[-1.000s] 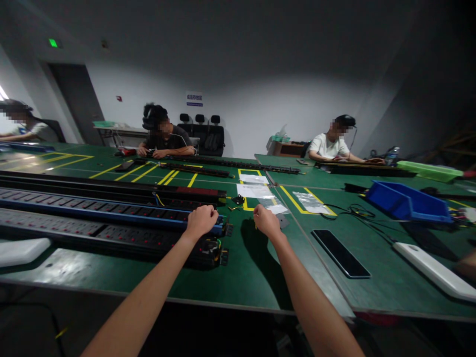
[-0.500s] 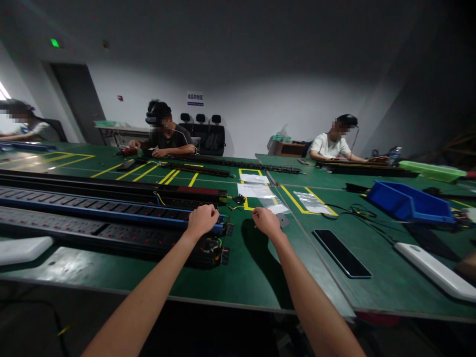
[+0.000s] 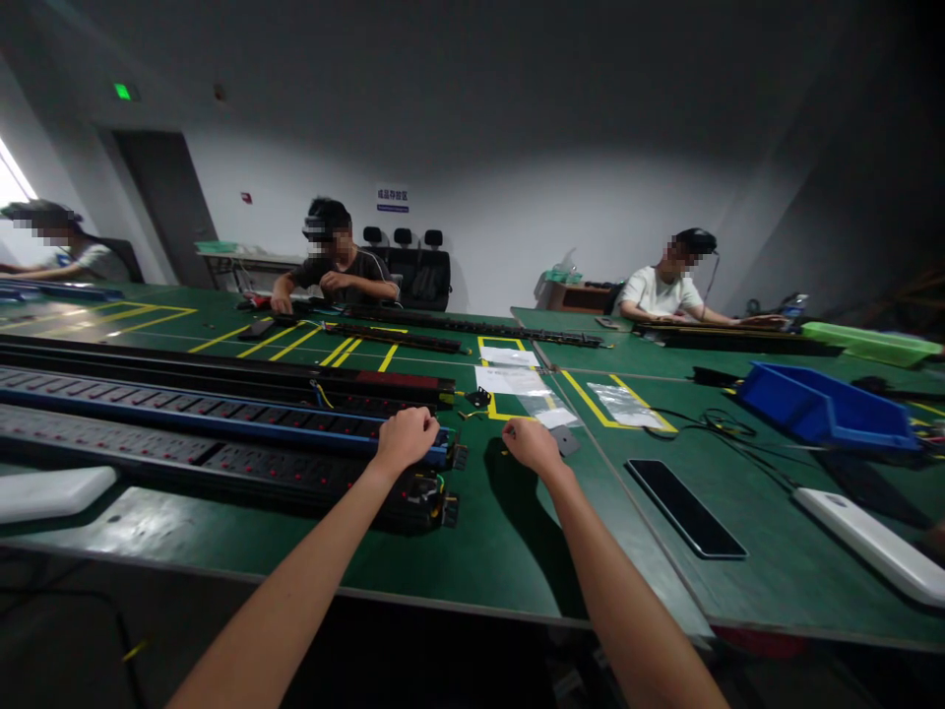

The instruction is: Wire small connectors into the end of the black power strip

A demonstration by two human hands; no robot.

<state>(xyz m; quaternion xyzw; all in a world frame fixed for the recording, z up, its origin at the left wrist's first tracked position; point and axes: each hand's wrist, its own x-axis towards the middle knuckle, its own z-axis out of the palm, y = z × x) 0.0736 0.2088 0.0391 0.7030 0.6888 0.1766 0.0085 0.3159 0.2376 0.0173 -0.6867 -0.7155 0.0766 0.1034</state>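
Note:
My left hand (image 3: 406, 438) rests at the right end of the blue-edged socket strip (image 3: 295, 423), its fingers curled; whatever they hold, if anything, is hidden. My right hand (image 3: 533, 445) hovers over the green table with its fingers pinched together, and what is between them is too small to name. Nearer to me than the blue-edged strip lies a grey socket strip (image 3: 251, 467) with wires showing at its right end. A small grey plate (image 3: 565, 440) lies just beyond my right hand. Small black and brass-coloured parts (image 3: 478, 398) lie between the hands, farther back.
On the right are a black phone (image 3: 686, 507), a white device (image 3: 871, 542), a blue bin (image 3: 827, 409) and dark cables. Papers (image 3: 509, 380) and a plastic bag (image 3: 624, 404) lie farther back. Several people sit across the table (image 3: 517, 551). A white object (image 3: 55, 492) is at left.
The view has shifted slightly, so most things appear a little farther right. My hands keep nearly the same poses. The person across at left has raised one hand and moved the other.

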